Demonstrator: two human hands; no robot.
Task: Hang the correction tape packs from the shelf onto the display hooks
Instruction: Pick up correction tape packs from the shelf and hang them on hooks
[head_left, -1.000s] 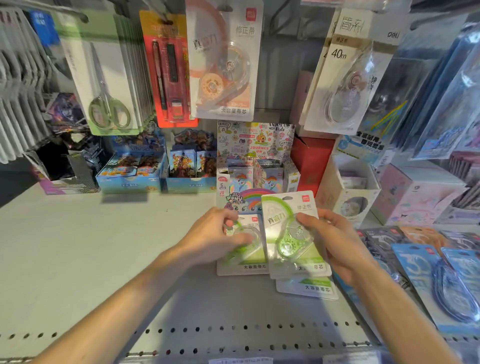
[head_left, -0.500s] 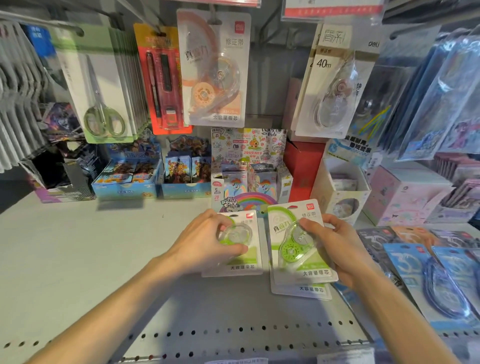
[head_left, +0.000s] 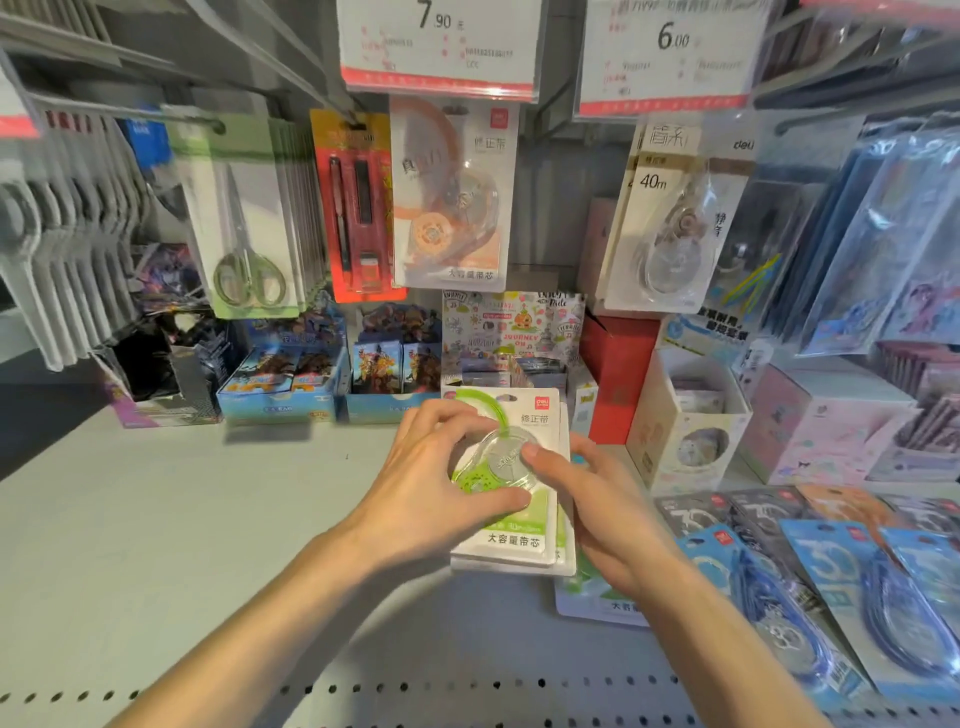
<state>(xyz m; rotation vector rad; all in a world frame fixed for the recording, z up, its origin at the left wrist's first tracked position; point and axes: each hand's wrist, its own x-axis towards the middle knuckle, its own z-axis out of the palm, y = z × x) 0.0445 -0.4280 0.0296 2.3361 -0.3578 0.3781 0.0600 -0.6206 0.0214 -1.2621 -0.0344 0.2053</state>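
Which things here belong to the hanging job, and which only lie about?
Job: green correction tape packs, held by left hand and right hand; orange hung pack.
Lying about: scissors pack, red box, blue packs.

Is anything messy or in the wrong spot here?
A little. One green-and-white correction tape pack lies loose on the grey metal shelf, half hidden under the right hand, and blue correction tape packs lie overlapping and crooked beside it instead of hanging.
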